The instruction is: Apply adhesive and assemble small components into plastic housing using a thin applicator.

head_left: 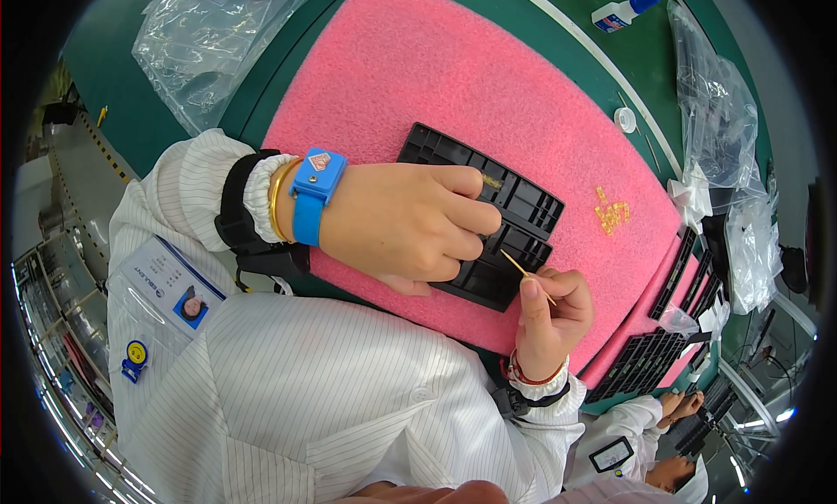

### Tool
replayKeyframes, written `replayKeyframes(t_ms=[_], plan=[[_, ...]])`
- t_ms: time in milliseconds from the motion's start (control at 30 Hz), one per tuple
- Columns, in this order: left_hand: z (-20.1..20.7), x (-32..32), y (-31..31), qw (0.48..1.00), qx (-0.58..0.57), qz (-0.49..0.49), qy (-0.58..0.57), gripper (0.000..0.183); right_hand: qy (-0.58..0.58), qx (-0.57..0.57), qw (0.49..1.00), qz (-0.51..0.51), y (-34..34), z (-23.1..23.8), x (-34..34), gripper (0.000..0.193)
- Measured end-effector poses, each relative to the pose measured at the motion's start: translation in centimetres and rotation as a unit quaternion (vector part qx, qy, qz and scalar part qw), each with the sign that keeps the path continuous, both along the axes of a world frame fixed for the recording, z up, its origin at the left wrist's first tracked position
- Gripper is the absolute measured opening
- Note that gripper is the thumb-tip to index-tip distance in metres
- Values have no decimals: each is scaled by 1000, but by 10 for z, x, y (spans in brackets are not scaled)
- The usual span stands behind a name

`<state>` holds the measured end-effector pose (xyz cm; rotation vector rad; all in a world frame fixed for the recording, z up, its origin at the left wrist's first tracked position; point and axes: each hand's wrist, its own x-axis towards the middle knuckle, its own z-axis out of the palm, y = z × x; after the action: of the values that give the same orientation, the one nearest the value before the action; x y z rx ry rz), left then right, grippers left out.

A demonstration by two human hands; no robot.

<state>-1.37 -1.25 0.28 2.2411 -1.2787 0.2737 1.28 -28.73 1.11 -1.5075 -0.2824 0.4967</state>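
Observation:
A black plastic part (534,206) with ribbed compartments lies tilted on the pink foam mat (384,59). My left hand (405,221), a blue strap on its wrist, reaches across the part with curled fingers gripping it; the thumb side is partly hidden. A small yellowish piece (491,182) shows in one compartment near the left fingers. My right hand (554,316) pinches a wooden toothpick (514,263) between thumb and fingers. The toothpick's tip is over the part's lower right section; whether it touches cannot be told.
Small yellow translucent pieces (612,213) lie scattered right of the part. Beyond the mat are a glue bottle (623,13) with a blue cap and a white round cap (625,119). Clear plastic bags (205,51) and more black parts (641,362) flank the mat. A co-worker (628,439) sits lower right.

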Motion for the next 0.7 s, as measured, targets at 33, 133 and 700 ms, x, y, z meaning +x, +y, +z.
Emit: replayKeyframes(t_ms=[33,133,700], plan=[[0,0,0,1000,1,1,6,25,1,1,1000,0,0,0,0,13],[0,1,0,1000,0,4,20,26,0,0,1000,0,0,0,1,13],[2,3,4,997,-49,-2,52,28,-17,31,999,-40,5,5,0,19]])
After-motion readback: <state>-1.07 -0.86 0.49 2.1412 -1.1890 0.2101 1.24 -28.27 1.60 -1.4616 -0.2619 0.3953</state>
